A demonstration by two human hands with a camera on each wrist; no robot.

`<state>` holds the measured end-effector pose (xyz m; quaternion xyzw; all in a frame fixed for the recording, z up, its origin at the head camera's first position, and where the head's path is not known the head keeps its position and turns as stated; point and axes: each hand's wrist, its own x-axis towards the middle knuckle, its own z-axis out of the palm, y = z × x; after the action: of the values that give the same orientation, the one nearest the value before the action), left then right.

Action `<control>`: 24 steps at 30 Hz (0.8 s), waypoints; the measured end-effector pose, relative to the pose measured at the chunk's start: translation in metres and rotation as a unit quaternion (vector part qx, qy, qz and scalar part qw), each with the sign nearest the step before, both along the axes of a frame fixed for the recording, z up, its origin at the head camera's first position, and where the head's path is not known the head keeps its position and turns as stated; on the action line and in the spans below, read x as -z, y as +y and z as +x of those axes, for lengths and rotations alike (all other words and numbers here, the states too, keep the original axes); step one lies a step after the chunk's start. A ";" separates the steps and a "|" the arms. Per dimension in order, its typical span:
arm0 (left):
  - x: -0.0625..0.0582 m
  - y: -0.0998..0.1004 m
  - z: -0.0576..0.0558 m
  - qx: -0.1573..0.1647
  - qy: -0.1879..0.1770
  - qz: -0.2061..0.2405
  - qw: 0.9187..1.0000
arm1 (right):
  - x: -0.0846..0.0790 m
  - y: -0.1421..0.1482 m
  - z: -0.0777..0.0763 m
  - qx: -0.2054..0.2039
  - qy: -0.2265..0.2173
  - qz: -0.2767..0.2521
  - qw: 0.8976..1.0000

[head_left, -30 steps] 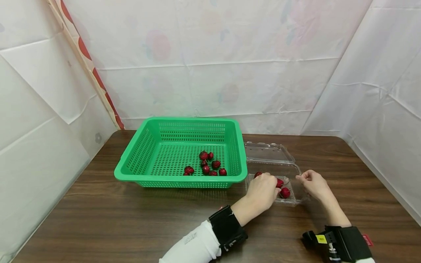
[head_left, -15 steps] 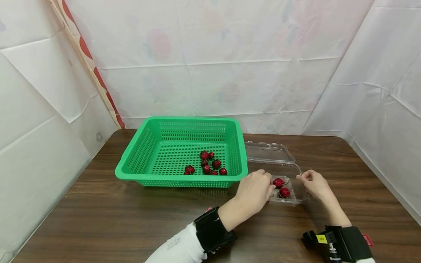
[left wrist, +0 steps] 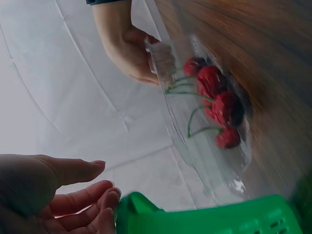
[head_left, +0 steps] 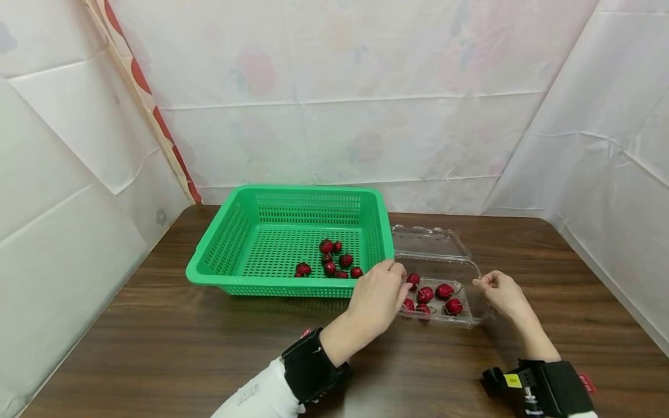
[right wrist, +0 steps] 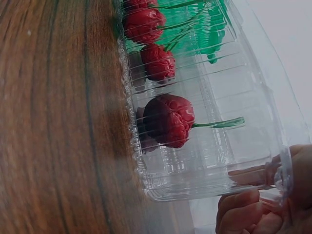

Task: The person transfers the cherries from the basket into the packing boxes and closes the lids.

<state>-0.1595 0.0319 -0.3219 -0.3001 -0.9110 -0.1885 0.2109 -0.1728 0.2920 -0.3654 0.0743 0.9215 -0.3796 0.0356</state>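
My right hand [head_left: 503, 295] pinches the right edge of a clear plastic clamshell box [head_left: 465, 316], whose hinged lid lies back behind it. Inside the box are several dark red cherries [head_left: 425, 295] with green stems. My left hand [head_left: 377, 296] hovers at the front right corner of the green plastic basket [head_left: 292, 284], left of the box. In the left wrist view its thumb [left wrist: 83, 170] stands apart from loosely bent fingers [left wrist: 85, 209], and nothing shows between them. The basket holds more cherries [head_left: 329, 269], gathered toward its right half.
The brown wooden table [head_left: 172, 348] carries the basket and box side by side, nearly touching. White sheeting [head_left: 334, 104] hangs behind the table and on both sides. Black bands [head_left: 313, 368] are strapped round both wrists.
My left hand has moved left from over the box to the basket's front right corner, uncovering the cherries in the box's left part. The right hand keeps its place on the box edge.
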 end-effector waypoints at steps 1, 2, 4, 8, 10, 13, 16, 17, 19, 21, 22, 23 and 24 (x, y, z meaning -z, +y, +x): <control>0.000 -0.002 -0.001 0.001 0.000 0.005 1.000 | 0.000 0.000 0.000 0.000 0.000 0.001 1.000; 0.000 -0.005 -0.002 0.000 -0.002 0.009 1.000 | 0.000 0.000 0.000 0.000 0.000 0.001 1.000; -0.002 -0.010 -0.004 -0.005 -0.007 0.014 1.000 | 0.001 0.000 0.000 0.001 0.000 0.000 1.000; -0.007 -0.023 -0.009 -0.018 -0.019 0.023 0.999 | 0.000 0.000 0.000 0.001 -0.001 -0.001 1.000; -0.008 -0.030 -0.013 -0.026 -0.022 0.027 0.999 | 0.000 0.001 0.000 0.001 -0.001 -0.001 1.000; -0.008 -0.040 -0.018 -0.038 -0.021 0.036 0.998 | -0.001 0.001 0.000 0.001 -0.001 0.000 1.000; -0.008 -0.049 -0.024 -0.051 -0.027 0.040 0.998 | -0.001 0.001 0.000 0.001 -0.001 -0.001 1.000; -0.008 -0.052 -0.025 -0.056 -0.030 0.041 0.997 | -0.001 0.001 0.000 0.001 -0.001 -0.001 1.000; -0.007 -0.058 -0.028 -0.065 -0.039 0.039 0.996 | -0.001 0.001 0.000 0.001 -0.002 -0.002 1.000; -0.007 -0.064 -0.032 -0.077 -0.051 0.033 0.995 | 0.000 0.001 0.000 0.000 -0.002 -0.003 1.000; -0.007 -0.067 -0.034 -0.083 -0.058 0.030 0.994 | 0.000 0.001 0.000 -0.001 -0.002 -0.003 1.000; -0.008 -0.070 -0.036 -0.090 -0.066 0.026 0.993 | -0.001 0.001 0.000 -0.001 -0.001 -0.002 1.000; -0.008 -0.073 -0.038 -0.097 -0.074 0.022 0.992 | -0.001 0.000 0.000 -0.001 0.000 -0.002 1.000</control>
<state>-0.1971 -0.0415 -0.3140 -0.1908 -0.9445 -0.2091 0.1665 -0.1728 0.2924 -0.3649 0.0731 0.9207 -0.3815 0.0366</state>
